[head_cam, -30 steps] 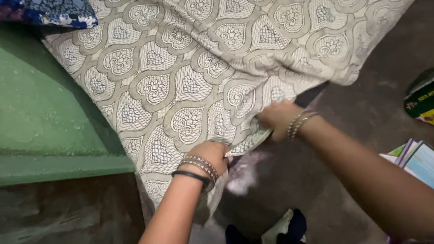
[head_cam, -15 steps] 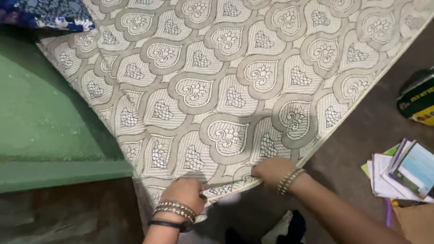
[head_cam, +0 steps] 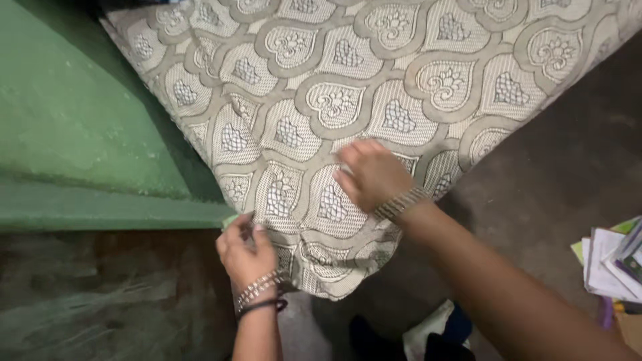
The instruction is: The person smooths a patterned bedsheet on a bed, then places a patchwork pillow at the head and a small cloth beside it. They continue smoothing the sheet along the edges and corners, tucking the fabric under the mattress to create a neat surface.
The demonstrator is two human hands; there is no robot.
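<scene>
A beige patterned cover with heart-shaped motifs (head_cam: 374, 73) drapes over the corner of a bed or mattress and fills the upper part of the view. My right hand (head_cam: 371, 175) lies flat on the cloth near the corner, fingers spread, with bangles at the wrist. My left hand (head_cam: 246, 247) pinches the cloth's left edge by the green wall, also with bangles and a dark band. The corner of the cover (head_cam: 334, 277) hangs down between my two arms.
A green painted wall and ledge (head_cam: 80, 154) stand at the left. Dark floor (head_cam: 555, 180) lies at the right and below. A stack of books and papers (head_cam: 612, 264) sits at the right edge. Dark and white cloth (head_cam: 428, 331) lies on the floor by my arms.
The cover's lower edge was pulled down and now wraps the corner. My right hand let go of the hem and moved up flat onto the cloth. My left hand shifted left to the edge.
</scene>
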